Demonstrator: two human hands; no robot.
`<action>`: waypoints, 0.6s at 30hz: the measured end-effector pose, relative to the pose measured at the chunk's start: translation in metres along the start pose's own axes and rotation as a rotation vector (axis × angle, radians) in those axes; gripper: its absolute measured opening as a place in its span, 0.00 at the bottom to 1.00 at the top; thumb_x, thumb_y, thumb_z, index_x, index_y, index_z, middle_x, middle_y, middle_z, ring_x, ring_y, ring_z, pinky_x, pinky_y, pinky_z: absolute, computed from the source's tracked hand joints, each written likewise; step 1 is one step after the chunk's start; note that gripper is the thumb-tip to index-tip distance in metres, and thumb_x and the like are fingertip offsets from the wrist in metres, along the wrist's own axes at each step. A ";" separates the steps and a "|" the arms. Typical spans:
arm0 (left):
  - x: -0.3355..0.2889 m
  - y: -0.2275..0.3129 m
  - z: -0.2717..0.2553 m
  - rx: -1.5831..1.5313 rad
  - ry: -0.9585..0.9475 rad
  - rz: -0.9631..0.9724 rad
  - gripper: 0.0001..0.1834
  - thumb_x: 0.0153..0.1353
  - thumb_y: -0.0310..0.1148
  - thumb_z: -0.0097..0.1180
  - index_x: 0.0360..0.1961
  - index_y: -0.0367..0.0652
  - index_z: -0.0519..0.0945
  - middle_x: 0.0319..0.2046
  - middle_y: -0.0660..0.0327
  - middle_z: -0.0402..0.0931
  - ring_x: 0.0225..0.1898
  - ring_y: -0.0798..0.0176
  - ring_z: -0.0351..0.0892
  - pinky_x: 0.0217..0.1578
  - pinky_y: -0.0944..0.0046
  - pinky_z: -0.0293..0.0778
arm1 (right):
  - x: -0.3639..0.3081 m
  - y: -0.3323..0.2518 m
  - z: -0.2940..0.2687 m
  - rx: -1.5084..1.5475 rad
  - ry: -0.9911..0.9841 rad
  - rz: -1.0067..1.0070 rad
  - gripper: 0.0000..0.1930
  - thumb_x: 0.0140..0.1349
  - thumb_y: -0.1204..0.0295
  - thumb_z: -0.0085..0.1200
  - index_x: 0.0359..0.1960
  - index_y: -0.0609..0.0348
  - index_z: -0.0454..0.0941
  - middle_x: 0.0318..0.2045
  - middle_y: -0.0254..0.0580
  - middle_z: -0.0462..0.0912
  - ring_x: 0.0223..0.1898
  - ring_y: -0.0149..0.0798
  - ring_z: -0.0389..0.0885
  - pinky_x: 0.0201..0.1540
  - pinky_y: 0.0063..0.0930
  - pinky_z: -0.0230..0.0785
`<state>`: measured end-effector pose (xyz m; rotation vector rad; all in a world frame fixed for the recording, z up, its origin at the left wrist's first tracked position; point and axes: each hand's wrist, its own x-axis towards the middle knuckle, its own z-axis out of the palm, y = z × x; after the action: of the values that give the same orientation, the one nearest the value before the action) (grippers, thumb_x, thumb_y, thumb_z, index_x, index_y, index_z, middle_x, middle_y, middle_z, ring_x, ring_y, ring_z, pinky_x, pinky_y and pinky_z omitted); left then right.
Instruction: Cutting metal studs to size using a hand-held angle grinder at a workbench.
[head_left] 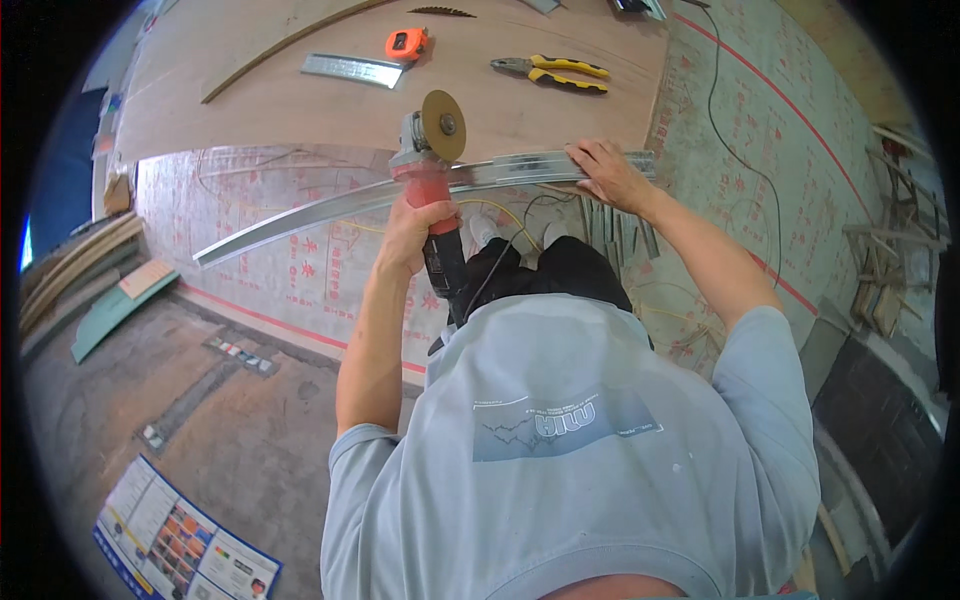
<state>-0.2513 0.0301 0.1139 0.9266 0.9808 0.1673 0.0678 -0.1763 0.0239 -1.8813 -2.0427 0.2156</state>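
My left hand (408,228) is wrapped round the red and black body of an angle grinder (430,185). Its gold-coloured disc (443,124) points up and away from me, above a long metal channel (320,222). That channel runs across in front of me, its right part along the near edge of the wooden board and its left part reaching out past it. On the channel's right part rests my right hand (608,178), fingers closed over it. Whether the disc touches the metal I cannot tell.
On the wooden board (250,110) lie pliers with yellow and black handles (565,75), an orange tape measure (406,43) and a short metal piece (352,70). Several cut metal strips (612,232) are below the board. A black cable (712,90) trails over the floor at right.
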 end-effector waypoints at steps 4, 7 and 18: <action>-0.006 -0.008 0.011 -0.019 0.055 -0.005 0.16 0.55 0.25 0.66 0.44 0.38 0.77 0.34 0.59 0.80 0.34 0.61 0.82 0.37 0.61 0.80 | 0.031 0.018 0.006 0.040 -0.086 -0.137 0.36 0.56 0.66 0.68 0.67 0.60 0.69 0.59 0.49 0.73 0.59 0.51 0.72 0.62 0.45 0.66; -0.013 -0.021 0.021 -0.083 0.118 -0.008 0.16 0.55 0.27 0.66 0.44 0.39 0.77 0.33 0.58 0.80 0.34 0.61 0.82 0.38 0.61 0.80 | 0.048 0.029 0.011 0.066 -0.104 -0.269 0.37 0.54 0.66 0.69 0.66 0.60 0.70 0.58 0.48 0.73 0.58 0.51 0.73 0.62 0.44 0.66; -0.037 -0.039 0.079 -0.277 0.432 -0.026 0.17 0.52 0.24 0.66 0.43 0.39 0.76 0.31 0.60 0.78 0.30 0.62 0.80 0.33 0.61 0.78 | 0.097 0.041 0.001 0.169 -0.182 -0.537 0.39 0.52 0.69 0.70 0.67 0.59 0.68 0.58 0.48 0.73 0.60 0.52 0.72 0.64 0.45 0.67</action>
<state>-0.2220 -0.0603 0.1269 0.6320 1.3282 0.4837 0.1007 -0.0764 0.0237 -1.1961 -2.4748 0.4112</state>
